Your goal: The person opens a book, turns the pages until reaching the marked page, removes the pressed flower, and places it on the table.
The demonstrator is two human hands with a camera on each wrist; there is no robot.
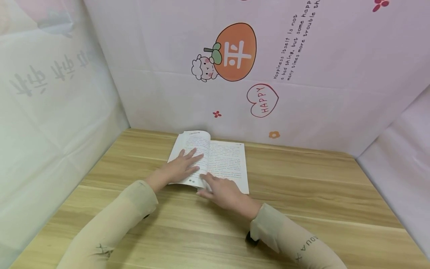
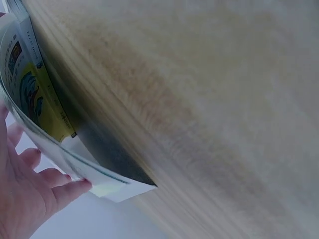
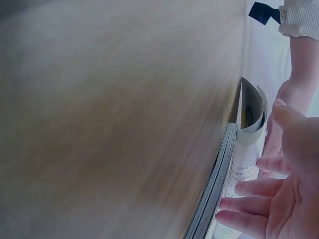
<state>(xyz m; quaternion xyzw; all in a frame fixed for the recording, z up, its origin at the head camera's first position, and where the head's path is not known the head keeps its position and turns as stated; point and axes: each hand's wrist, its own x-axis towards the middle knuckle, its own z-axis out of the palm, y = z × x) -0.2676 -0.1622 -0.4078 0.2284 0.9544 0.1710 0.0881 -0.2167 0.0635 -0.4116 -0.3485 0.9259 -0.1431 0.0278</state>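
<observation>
An open book (image 1: 228, 160) lies on the wooden table near the back wall, printed pages facing up. Its left-hand pages bow upward beside the spine. My left hand (image 1: 183, 167) rests on the left page with its fingers spread. The left wrist view shows those fingertips against the curved page (image 2: 119, 186), and a yellow illustrated sheet (image 2: 42, 104) beneath the curl. At the book's lower edge beside the spine is my right hand (image 1: 223, 190), index fingertip at the left page's lower corner. In the right wrist view its thumb (image 3: 286, 112) stands apart from the extended fingers.
The table (image 1: 188, 231) has a wood-grain top. A white patterned cloth wall (image 1: 168, 93) rises right behind the book, with further white cloth at the left (image 1: 60, 112) and right (image 1: 403, 142) sides. A dark band (image 1: 252, 238) shows at the right sleeve.
</observation>
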